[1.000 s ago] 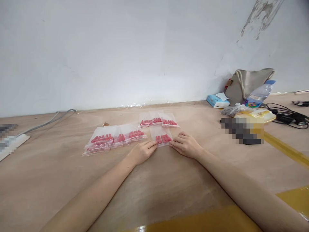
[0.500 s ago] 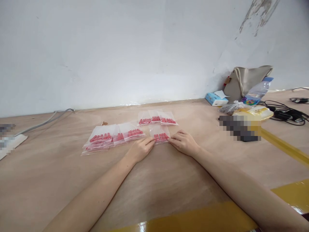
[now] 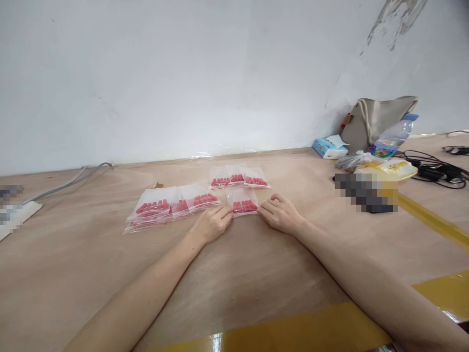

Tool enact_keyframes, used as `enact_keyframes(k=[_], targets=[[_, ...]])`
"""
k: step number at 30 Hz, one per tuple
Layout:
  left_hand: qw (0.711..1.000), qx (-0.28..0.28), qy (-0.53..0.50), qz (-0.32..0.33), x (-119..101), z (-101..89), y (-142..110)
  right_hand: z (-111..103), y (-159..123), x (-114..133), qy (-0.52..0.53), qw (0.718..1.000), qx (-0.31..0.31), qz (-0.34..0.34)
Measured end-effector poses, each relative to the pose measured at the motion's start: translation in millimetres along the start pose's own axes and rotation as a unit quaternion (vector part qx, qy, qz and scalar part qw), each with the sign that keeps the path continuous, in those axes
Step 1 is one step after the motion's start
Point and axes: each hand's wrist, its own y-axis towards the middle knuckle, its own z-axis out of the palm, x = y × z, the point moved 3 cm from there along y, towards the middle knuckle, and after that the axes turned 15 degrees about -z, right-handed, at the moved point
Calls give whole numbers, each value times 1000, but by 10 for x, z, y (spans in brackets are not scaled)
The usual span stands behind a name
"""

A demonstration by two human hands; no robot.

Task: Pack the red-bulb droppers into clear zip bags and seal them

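A small clear plastic bag (image 3: 244, 196) lies flat on the table in front of me, with a row of red capsule-shaped pieces (image 3: 245, 207) along its near edge. My left hand (image 3: 214, 223) is closed at the bag's near left corner, fingers pressed together. At the near right corner, my right hand (image 3: 280, 213) has its fingertips drawn together on the edge. How firmly they pinch the film is hard to see. Left of my left hand lies a pile of similar bags (image 3: 148, 210). Several more bags (image 3: 238, 176) overlap just beyond the one between my hands.
At the right stand a blue tissue pack (image 3: 329, 147), a beige bag (image 3: 381, 115) and a plastic bottle (image 3: 395, 134). Black cables (image 3: 436, 168) lie beside a yellow packet (image 3: 388, 170). A grey cable (image 3: 69, 183) runs along the left, and yellow tape (image 3: 278, 328) crosses the near table.
My fingers have moved slightly outward from the red pieces to the bag's corners, showing more of the row. The bag stays in place, and the view has shifted a little.
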Motion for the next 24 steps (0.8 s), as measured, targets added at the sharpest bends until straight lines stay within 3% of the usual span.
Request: enact_keyframes(k=[5,12,24], targets=[[1000,-6,0,14,22,-1,-45,-4,-78,-51,2,1000,-30,3],[999,-10,-2,42,7,6,-35,6,-41,-46,23,999,-8,-26],[1000,-4,-14,8,-6,-10,4,-32,39,-13,37,999,-29,-3]])
